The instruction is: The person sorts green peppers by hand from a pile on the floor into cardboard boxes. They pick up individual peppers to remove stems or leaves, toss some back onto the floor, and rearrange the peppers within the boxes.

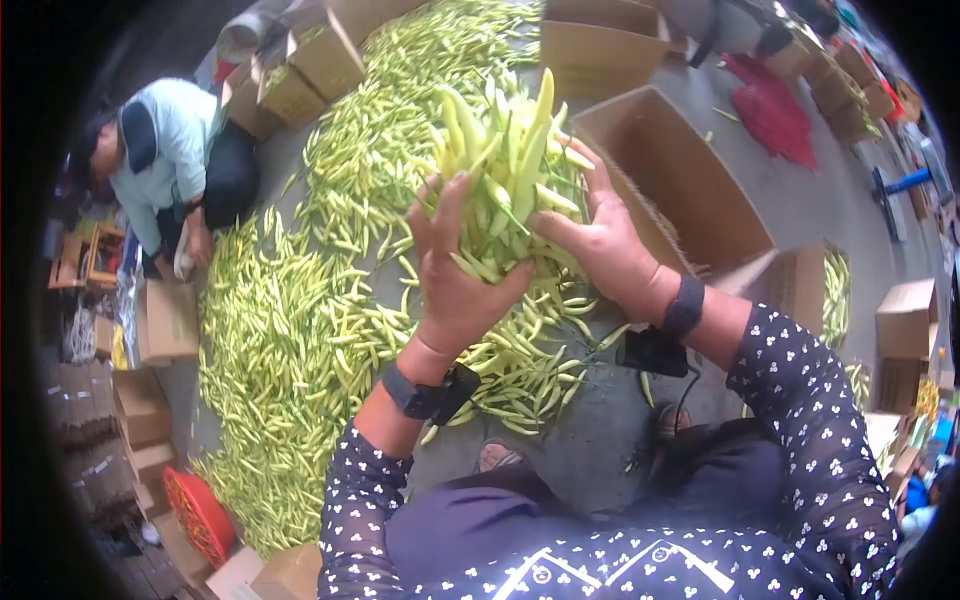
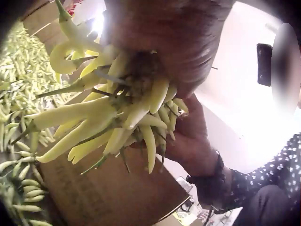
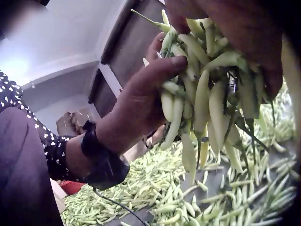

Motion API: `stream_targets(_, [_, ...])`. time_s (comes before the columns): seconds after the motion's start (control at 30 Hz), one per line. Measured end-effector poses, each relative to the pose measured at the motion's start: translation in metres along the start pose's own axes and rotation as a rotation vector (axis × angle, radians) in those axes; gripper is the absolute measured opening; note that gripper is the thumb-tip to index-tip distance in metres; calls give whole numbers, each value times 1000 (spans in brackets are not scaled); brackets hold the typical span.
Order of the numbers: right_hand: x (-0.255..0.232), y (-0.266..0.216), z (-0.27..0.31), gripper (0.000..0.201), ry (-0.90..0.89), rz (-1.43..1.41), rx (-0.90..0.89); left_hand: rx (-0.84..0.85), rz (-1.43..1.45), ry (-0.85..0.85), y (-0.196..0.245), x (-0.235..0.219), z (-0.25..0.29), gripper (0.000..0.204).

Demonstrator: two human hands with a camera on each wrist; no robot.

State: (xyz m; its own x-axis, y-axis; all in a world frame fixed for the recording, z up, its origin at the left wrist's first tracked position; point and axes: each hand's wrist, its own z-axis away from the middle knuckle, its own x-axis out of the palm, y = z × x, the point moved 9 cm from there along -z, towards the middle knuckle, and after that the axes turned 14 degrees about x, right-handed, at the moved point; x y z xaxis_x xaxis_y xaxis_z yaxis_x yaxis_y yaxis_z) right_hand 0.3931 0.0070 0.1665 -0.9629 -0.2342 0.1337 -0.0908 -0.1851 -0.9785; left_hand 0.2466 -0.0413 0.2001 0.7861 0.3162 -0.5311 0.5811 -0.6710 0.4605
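Between my two hands is a big bunch of pale yellow-green chili peppers point(image 1: 510, 170), raised above the floor. My left hand point(image 1: 455, 260) grips the bunch from the left, its thumb across the near side. From the right, my right hand point(image 1: 610, 235) holds it with curled fingers and the thumb in front. Peppers and their green stems stick out in all directions in the left wrist view, where the bunch point(image 2: 117, 113) overlaps a carton. The right wrist view shows peppers point(image 3: 211, 94) hanging below my fingers. Under my hands lies a wide spread of loose peppers point(image 1: 290, 340).
An open cardboard box point(image 1: 690, 180) stands just right of my hands, with another box point(image 1: 600, 55) behind it. At far left another person point(image 1: 170, 150) crouches by the pile. A red basket point(image 1: 200, 515) sits at lower left, a pink-red sack point(image 1: 770, 110) at upper right.
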Motion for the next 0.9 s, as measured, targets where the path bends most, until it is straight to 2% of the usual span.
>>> stream_targets(0.03, [-9, -15, 3, 81, 22, -5, -15, 23, 12, -8, 7, 4, -12, 91])
stream_targets(0.13, [-31, -71, 17, 82, 9, -97, -201, 290, -50, 106, 48, 0, -56, 89])
stream_targets(0.17, [-43, -83, 22, 81, 33, -82, -220, 299, -43, 100, 56, 5, -70, 89])
stream_targets(0.23, [-62, -119, 39, 79, 98, 23, -389, 334, 46, 137, 70, 13, -98, 89])
stream_targets(0.27, [-76, -117, 40, 79, 97, 13, -402, 458, 76, 158, 80, 24, -109, 85])
stream_targets(0.3, [-89, -131, 54, 78, 233, 240, -564, 478, 73, 166, 84, 32, -120, 85])
stream_targets(0.37, [-108, -145, 72, 77, 383, 471, -747, 576, 142, 112, 98, 57, -135, 80])
stream_targets(0.4, [-130, -137, 67, 75, 365, 277, -627, 522, 228, 100, 98, 69, -140, 75])
stream_targets(0.43, [-148, -123, 64, 74, 344, 86, -501, 539, 233, 107, 101, 81, -140, 75])
stream_targets(0.5, [-174, -109, 72, 74, 400, 103, -520, 472, 316, -60, 98, 122, -140, 73])
stream_targets(0.53, [-182, -105, 75, 76, 449, 218, -498, 593, 228, 5, 110, 122, -138, 72])
stream_targets(0.57, [-189, -101, 78, 78, 498, 333, -474, 599, 237, 8, 112, 127, -137, 72])
stream_targets(0.6, [-196, -92, 79, 83, 511, 326, -392, 605, 226, -21, 112, 136, -132, 71])
stream_targets(0.7, [-204, -72, 85, 84, 591, 414, -446, 605, 230, -73, 106, 152, -117, 72])
stream_targets(0.73, [-207, -55, 79, 84, 487, 248, -370, 592, 261, -122, 98, 163, -110, 73])
stream_targets(0.9, [-202, -25, 77, 86, 408, 132, -273, 525, 301, -239, 78, 174, -90, 69])
